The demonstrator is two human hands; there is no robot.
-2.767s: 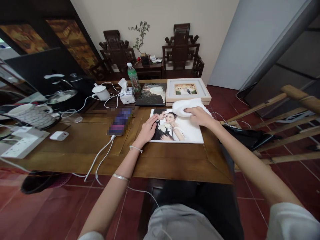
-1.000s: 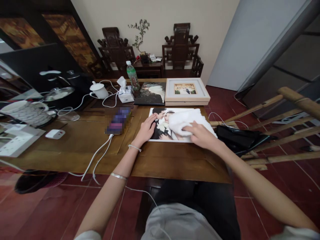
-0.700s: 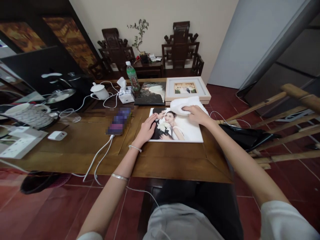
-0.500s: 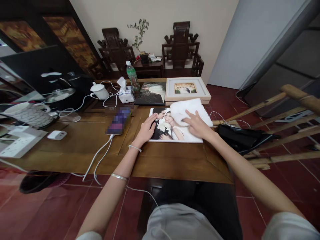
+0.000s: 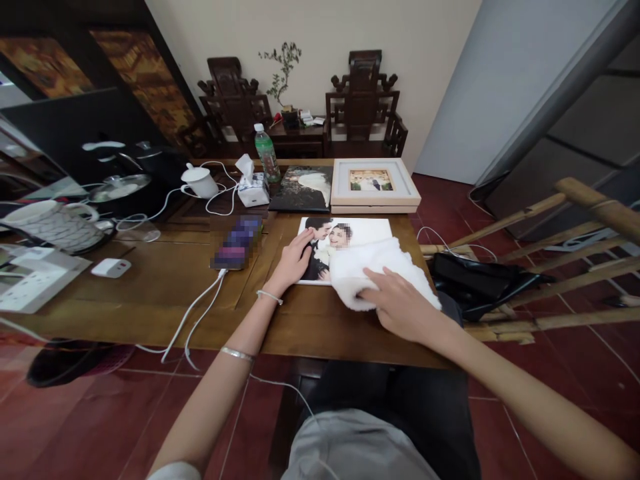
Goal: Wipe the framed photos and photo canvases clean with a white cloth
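While the left hand point(image 5: 294, 259) rests flat on a photo panel point(image 5: 321, 247), the right hand point(image 5: 400, 303) grips white cloth point(image 5: 373, 260).

Bare-handed on both sides, left hand point(image 5: 291, 260) and right hand point(image 5: 403, 303) alike! Shows a slim, pale bracelet point(image 5: 270, 295) at the left wrist, thin as cord, its detail too small to make out. And now, further up the same forearm, sports a broader silver bangle point(image 5: 237, 353), a flat band catching the light. Wears a light grey top point(image 5: 370, 443), softly creased across the front, with a pale sleeve point(image 5: 175, 471) just peeking in at lower left. Goes dark below that: black or near-black trousers point(image 5: 385, 387)! Even trails a thin white cable point(image 5: 280, 382), curving up onto the grey fabric.
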